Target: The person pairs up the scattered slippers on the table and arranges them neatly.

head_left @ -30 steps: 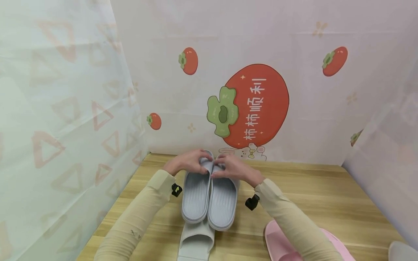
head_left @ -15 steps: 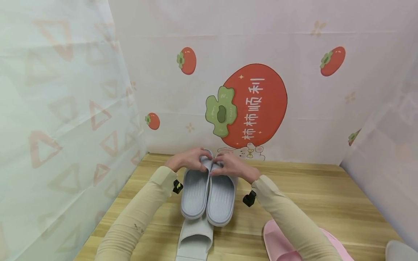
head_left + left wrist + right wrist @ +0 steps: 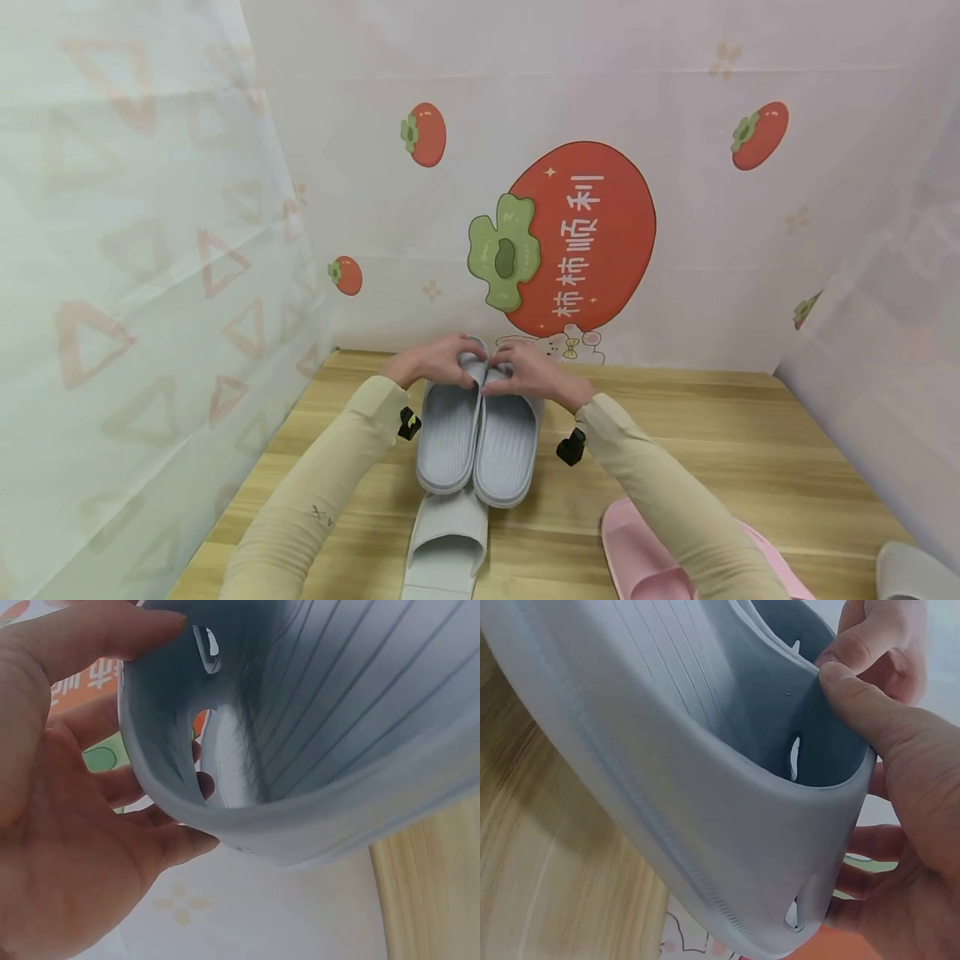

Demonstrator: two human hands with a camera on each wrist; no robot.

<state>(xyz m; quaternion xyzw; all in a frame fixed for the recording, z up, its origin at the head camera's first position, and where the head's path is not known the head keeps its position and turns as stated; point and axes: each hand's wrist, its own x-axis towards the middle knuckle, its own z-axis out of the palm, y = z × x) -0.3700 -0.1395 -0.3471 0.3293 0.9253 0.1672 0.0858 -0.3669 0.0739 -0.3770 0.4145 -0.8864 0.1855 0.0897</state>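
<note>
Side by side, two grey-blue slippers point toward the back wall, the left slipper [image 3: 447, 442] against the right slipper [image 3: 506, 454]. My left hand [image 3: 437, 362] grips the strap of the left one; its thumb reaches inside the foot opening and the fingers wrap the outside, as the left wrist view shows. With my right hand [image 3: 529, 372] I hold the right slipper's strap [image 3: 780, 832], thumb on the inner side and fingers around the outside. Both thumbs come close together at the inner edges. The heels overlap a light grey slipper [image 3: 448, 527] lying nearer me.
Pink slippers [image 3: 637, 550] lie at the front right, partly hidden by my right sleeve. A pale grey slipper [image 3: 911, 571] shows at the far right corner. The wooden tabletop [image 3: 690, 433] meets a printed back wall [image 3: 637, 100] and a left side wall [image 3: 172, 333].
Both hands keep their grip on the grey-blue slippers, which have shifted slightly toward the back wall. More of the light grey slipper shows below their heels. The head view has shifted a little.
</note>
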